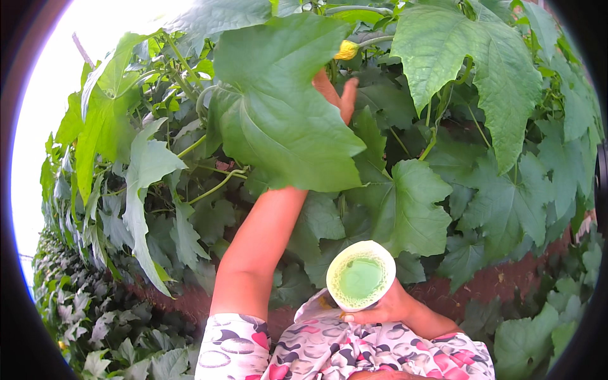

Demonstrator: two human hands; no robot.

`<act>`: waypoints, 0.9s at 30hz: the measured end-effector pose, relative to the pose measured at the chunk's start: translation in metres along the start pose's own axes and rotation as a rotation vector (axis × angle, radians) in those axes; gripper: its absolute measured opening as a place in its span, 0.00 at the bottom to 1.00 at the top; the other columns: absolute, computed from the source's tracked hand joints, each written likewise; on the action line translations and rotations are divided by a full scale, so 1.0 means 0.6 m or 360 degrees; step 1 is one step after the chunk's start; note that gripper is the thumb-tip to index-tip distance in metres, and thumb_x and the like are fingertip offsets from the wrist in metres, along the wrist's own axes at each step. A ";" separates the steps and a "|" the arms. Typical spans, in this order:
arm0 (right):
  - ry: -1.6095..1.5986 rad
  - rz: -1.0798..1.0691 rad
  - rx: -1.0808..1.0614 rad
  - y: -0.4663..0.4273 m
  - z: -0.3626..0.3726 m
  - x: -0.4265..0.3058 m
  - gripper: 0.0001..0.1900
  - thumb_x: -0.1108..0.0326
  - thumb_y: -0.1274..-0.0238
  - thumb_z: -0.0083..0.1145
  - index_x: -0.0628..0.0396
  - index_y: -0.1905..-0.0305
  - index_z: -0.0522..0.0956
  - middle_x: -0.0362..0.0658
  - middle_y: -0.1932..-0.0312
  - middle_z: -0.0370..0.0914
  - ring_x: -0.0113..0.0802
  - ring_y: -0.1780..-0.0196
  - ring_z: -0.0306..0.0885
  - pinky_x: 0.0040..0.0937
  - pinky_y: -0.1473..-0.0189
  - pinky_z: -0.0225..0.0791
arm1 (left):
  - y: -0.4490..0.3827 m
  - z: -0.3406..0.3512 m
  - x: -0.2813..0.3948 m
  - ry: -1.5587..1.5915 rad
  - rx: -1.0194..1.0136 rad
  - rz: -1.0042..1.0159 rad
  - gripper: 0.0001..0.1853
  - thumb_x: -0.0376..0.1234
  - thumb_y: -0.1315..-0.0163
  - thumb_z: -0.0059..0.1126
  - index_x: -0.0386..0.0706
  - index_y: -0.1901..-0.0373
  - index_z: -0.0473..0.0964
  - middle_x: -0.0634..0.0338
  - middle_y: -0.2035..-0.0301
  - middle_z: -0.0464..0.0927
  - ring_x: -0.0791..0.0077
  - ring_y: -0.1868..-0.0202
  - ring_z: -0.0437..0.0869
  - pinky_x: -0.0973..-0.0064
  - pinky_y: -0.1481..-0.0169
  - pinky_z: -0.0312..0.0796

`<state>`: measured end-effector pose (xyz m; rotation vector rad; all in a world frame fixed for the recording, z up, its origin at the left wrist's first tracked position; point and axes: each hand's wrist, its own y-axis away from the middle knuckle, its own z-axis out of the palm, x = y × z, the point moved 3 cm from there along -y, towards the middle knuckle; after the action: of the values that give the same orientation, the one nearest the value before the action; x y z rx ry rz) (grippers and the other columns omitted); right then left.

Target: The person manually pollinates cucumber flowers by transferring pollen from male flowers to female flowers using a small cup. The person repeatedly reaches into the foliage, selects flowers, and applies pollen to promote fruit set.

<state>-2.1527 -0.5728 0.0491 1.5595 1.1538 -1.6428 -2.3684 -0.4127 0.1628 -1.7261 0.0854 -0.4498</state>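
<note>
My right hand (380, 306) is closed round a pale cup (336, 297) near my chest. Green, frothy liquid (361, 278) lies inside the cup, with bubbles round its edge. My left arm reaches forward into the vines, passing behind a large lobed leaf (280, 118). Part of my left hand (343, 97) shows beyond that leaf's right edge, with a finger and thumb apart; the rest is hidden, so whether it holds anything cannot be told. Just above it hangs a yellow flower (347, 50), closed or partly closed, on a curved green stem (376, 41).
Dense vines with broad leaves (468, 52) stand in front and on both sides. A lobed leaf (413, 206) hangs just beyond the cup. Reddish-brown soil (494, 285) shows below the foliage. Low leafy plants (527, 332) grow at the lower right, others at the lower left.
</note>
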 end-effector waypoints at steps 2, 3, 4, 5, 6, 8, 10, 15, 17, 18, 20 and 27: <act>0.0041 -0.0007 0.0020 -0.002 0.006 -0.001 0.38 0.58 0.58 0.73 0.66 0.43 0.69 0.52 0.49 0.74 0.41 0.47 0.74 0.36 0.43 0.65 | 0.000 -0.007 -0.036 0.0001 -0.0021 0.0003 0.44 0.26 0.51 0.63 0.46 0.33 0.50 0.46 0.45 0.65 0.55 0.49 0.74 0.63 0.51 0.72; 0.0003 -0.0001 0.0027 -0.003 0.009 -0.002 0.38 0.58 0.58 0.73 0.66 0.43 0.69 0.52 0.49 0.74 0.41 0.47 0.74 0.36 0.43 0.65 | -0.002 -0.014 -0.052 0.0026 -0.0038 0.0007 0.46 0.24 0.51 0.61 0.50 0.31 0.47 0.47 0.46 0.67 0.57 0.50 0.76 0.66 0.54 0.73; -0.0037 0.0003 0.0038 -0.004 0.013 -0.005 0.38 0.58 0.58 0.73 0.66 0.43 0.68 0.52 0.49 0.74 0.41 0.47 0.74 0.36 0.43 0.65 | -0.003 -0.019 -0.067 0.0057 -0.0059 0.0014 0.48 0.21 0.51 0.58 0.53 0.29 0.44 0.48 0.46 0.68 0.59 0.52 0.77 0.68 0.56 0.74; -0.0080 0.0008 0.0040 -0.004 0.017 -0.007 0.38 0.58 0.59 0.73 0.66 0.43 0.68 0.52 0.49 0.74 0.40 0.47 0.74 0.36 0.43 0.65 | -0.015 -0.042 -0.063 0.0172 -0.0125 -0.0079 0.50 0.21 0.51 0.58 0.54 0.29 0.42 0.48 0.46 0.69 0.60 0.52 0.77 0.68 0.56 0.74; -0.0067 -0.0001 0.0055 -0.003 0.019 -0.006 0.38 0.58 0.59 0.74 0.66 0.43 0.68 0.52 0.48 0.73 0.40 0.47 0.74 0.36 0.43 0.65 | -0.025 -0.064 -0.057 0.0286 -0.0189 -0.0174 0.51 0.21 0.51 0.58 0.54 0.28 0.40 0.49 0.47 0.69 0.62 0.53 0.77 0.69 0.56 0.74; -0.0047 -0.0038 0.0067 0.003 0.022 -0.005 0.38 0.59 0.59 0.74 0.66 0.42 0.68 0.52 0.48 0.73 0.40 0.46 0.73 0.36 0.43 0.65 | -0.036 -0.119 -0.047 0.0400 -0.0261 -0.0410 0.54 0.19 0.51 0.56 0.56 0.27 0.35 0.49 0.47 0.69 0.69 0.54 0.75 0.72 0.56 0.73; -0.0061 -0.0012 0.0103 0.013 0.027 -0.007 0.38 0.58 0.60 0.74 0.66 0.43 0.68 0.51 0.49 0.74 0.40 0.48 0.74 0.36 0.44 0.65 | -0.042 -0.178 -0.051 0.0524 -0.0307 -0.0432 0.53 0.19 0.50 0.55 0.55 0.27 0.34 0.49 0.46 0.68 0.69 0.54 0.75 0.73 0.57 0.73; 0.0028 -0.0092 0.0072 0.012 0.040 -0.007 0.37 0.56 0.60 0.74 0.66 0.45 0.70 0.51 0.52 0.74 0.40 0.50 0.74 0.36 0.46 0.65 | -0.056 -0.274 -0.043 0.0785 -0.0404 -0.0524 0.53 0.18 0.50 0.52 0.50 0.27 0.30 0.47 0.47 0.69 0.70 0.53 0.76 0.79 0.60 0.71; 0.0076 -0.0161 0.0046 0.009 0.045 -0.010 0.36 0.56 0.60 0.74 0.65 0.46 0.71 0.51 0.52 0.74 0.40 0.51 0.74 0.36 0.47 0.65 | -0.060 -0.286 -0.027 0.0936 -0.0456 -0.0526 0.53 0.18 0.49 0.51 0.48 0.28 0.28 0.47 0.48 0.70 0.71 0.53 0.76 0.79 0.59 0.71; 0.0005 -0.0142 0.0049 0.006 0.051 -0.013 0.36 0.56 0.60 0.73 0.65 0.46 0.71 0.51 0.52 0.74 0.40 0.50 0.74 0.36 0.47 0.65 | -0.056 -0.289 -0.019 0.0935 -0.0483 -0.0504 0.53 0.18 0.49 0.51 0.48 0.28 0.28 0.47 0.48 0.70 0.71 0.52 0.76 0.79 0.59 0.71; -0.0101 -0.0098 0.0086 0.001 0.055 -0.022 0.36 0.56 0.59 0.73 0.65 0.45 0.71 0.52 0.52 0.74 0.41 0.50 0.74 0.36 0.47 0.65 | -0.043 -0.276 0.000 0.0935 -0.0527 -0.0477 0.52 0.19 0.49 0.52 0.48 0.28 0.29 0.47 0.47 0.69 0.71 0.53 0.76 0.79 0.59 0.71; -0.0128 -0.0167 0.0256 -0.033 0.033 -0.035 0.37 0.62 0.57 0.73 0.64 0.41 0.66 0.47 0.49 0.73 0.34 0.46 0.71 0.34 0.42 0.63 | -0.003 -0.240 0.047 0.0821 -0.0589 -0.0543 0.50 0.32 0.45 0.60 0.48 0.27 0.37 0.46 0.37 0.62 0.58 0.37 0.66 0.65 0.41 0.67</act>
<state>-2.1763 -0.5845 0.0719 1.5367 1.1010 -1.8909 -2.3919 -0.5548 0.1914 -1.9523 0.2596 -1.1879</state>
